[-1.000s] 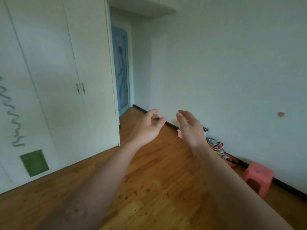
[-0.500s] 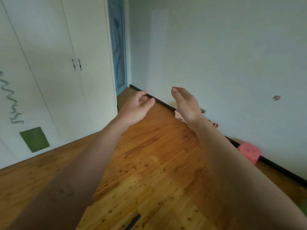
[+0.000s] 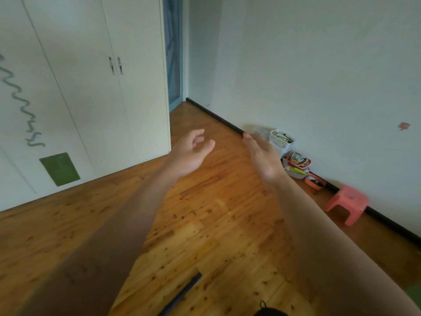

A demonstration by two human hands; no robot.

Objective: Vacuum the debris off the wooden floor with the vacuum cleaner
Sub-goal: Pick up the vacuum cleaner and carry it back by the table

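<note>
Both my arms reach out in front of me over the wooden floor (image 3: 205, 224). My left hand (image 3: 190, 153) is empty, its fingers loosely curled and its palm turned inward. My right hand (image 3: 264, 158) is empty too, with straight fingers and its palm facing left. The two hands are apart. A dark flat strip (image 3: 182, 293) lies on the floor near the bottom edge, and a dark rounded object (image 3: 270, 312) shows at the very bottom; I cannot tell what either is. No vacuum cleaner body is plainly in view.
White wardrobe doors (image 3: 91, 87) fill the left, with a blue door (image 3: 173, 53) beyond. Along the right wall stand a white basket (image 3: 281, 140), small tubs of items (image 3: 298, 165) and a pink plastic stool (image 3: 347, 201). A black skirting runs along the wall's foot.
The view has tilted down and shifted, so the dark strip and dark object at the bottom came in. My right hand's fingers have straightened; both hands stay empty and apart.
</note>
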